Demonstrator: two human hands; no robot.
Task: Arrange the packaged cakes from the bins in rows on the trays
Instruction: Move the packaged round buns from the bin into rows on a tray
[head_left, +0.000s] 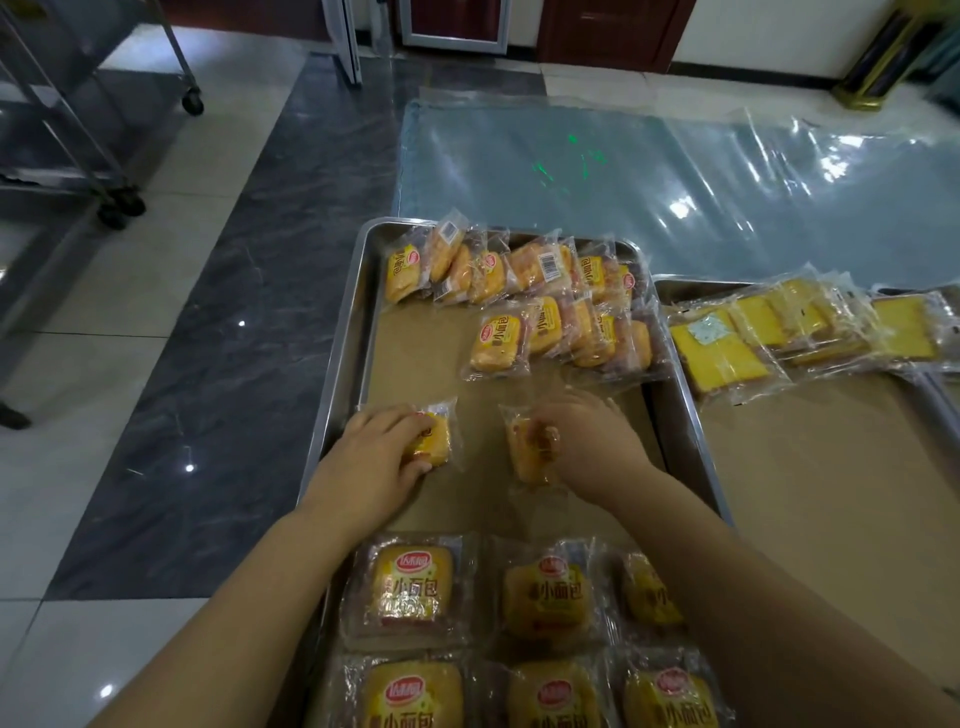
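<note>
Two metal trays lay side by side on the floor, each lined with brown paper. On the left tray (340, 374) the left hand (376, 460) gripped one packaged cake (436, 436), with its fingers curled together over the wrapper's top and the thumb tucked against the near edge. The right hand (589, 441) held a second packaged cake (527, 457) by its right side; its fingers were bent around the wrapper, though blur hid exactly how they pinched. Both of these cakes sat low over the bare paper (431, 358) in the middle of the left tray, well apart from each other. Nearer the person, six cakes lay flat, label up, in two rows of three: a first row (405, 587) and, at the bottom edge, a closer row (410, 696) partly cut off by the frame. At the far end of the same tray, more cakes leaned on one another in two overlapping rows, a back row (488, 270) across most of the width and a shorter row (550, 332) on the right half; the overlap kept them from being counted surely. The right tray (701, 283) carried flat yellow cake slices (722, 353) in clear wrappers, fanned in one overlapping row along its far end. A clear plastic sheet (571, 171) covered the floor beyond the trays, and a wheeled metal rack (193, 104) stood at upper left.
</note>
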